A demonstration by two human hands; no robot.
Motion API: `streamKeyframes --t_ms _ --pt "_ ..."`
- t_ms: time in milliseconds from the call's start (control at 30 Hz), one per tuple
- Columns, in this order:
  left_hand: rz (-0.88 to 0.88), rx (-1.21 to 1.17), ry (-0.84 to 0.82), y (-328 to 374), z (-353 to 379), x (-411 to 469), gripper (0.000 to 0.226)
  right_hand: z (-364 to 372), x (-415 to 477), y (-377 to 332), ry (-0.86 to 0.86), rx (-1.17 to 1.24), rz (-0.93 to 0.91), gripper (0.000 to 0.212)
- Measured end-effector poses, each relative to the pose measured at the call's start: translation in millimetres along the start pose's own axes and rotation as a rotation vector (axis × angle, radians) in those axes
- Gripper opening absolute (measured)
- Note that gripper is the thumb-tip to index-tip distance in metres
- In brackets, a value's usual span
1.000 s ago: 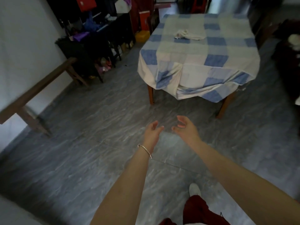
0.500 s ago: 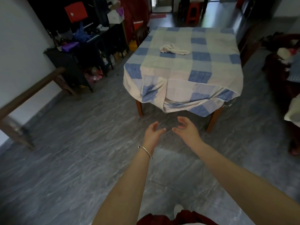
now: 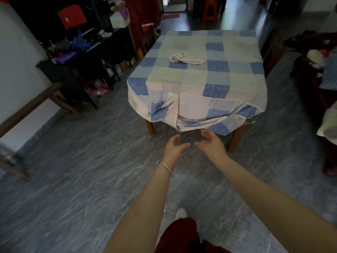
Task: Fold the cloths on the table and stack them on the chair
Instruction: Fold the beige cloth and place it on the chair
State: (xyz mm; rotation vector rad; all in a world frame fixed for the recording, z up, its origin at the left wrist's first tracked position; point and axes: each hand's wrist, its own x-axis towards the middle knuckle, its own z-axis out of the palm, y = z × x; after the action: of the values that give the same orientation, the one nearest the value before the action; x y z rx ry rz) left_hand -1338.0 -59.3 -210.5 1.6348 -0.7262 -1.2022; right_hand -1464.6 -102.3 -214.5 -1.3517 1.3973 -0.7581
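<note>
A crumpled whitish cloth [image 3: 186, 58] lies on the far left part of a table [image 3: 242, 83] covered with a blue-and-white checked tablecloth. My left hand [image 3: 174, 147], with a thin bangle at the wrist, and my right hand [image 3: 210, 143] are held out in front of me above the grey floor, short of the table's near edge. Both palms face each other with relaxed, slightly bent fingers and hold nothing. A dark wooden chair [image 3: 321, 92] with cloths on it stands at the right edge of the view.
Dark shelving [image 3: 91, 52] crowded with boxes and bags fills the left back. A wooden bench [image 3: 34, 105] runs along the white wall at left. A pale cloth [image 3: 330, 125] hangs at the right edge. Grey tiled floor [image 3: 82, 170] lies between me and the table.
The table has come nearer and lower in view as I walk toward it. My hands stay held out in front, empty, in much the same pose.
</note>
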Motion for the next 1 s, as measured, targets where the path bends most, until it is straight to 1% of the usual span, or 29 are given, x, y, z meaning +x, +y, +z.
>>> streamKeyframes --t_ms 300,433,667,800,1000 --pt "0.013 0.003 -0.031 22 11 58 0.06 0 57 -18 -0.011 0.005 0.009 0.055" --pt "-0.008 -0.015 -0.049 34 18 95 0.063 5 89 -26 0.008 -0.005 0.024 0.052" --pt "0.019 -0.011 -0.075 58 27 161 0.062 6 152 -44 0.026 -0.018 0.046 0.051" --pt "0.008 0.008 -0.126 72 30 196 0.062 4 185 -56 0.068 -0.042 0.077 0.049" --pt "0.003 0.054 -0.101 86 32 248 0.058 2 222 -70 0.136 -0.111 0.064 0.052"
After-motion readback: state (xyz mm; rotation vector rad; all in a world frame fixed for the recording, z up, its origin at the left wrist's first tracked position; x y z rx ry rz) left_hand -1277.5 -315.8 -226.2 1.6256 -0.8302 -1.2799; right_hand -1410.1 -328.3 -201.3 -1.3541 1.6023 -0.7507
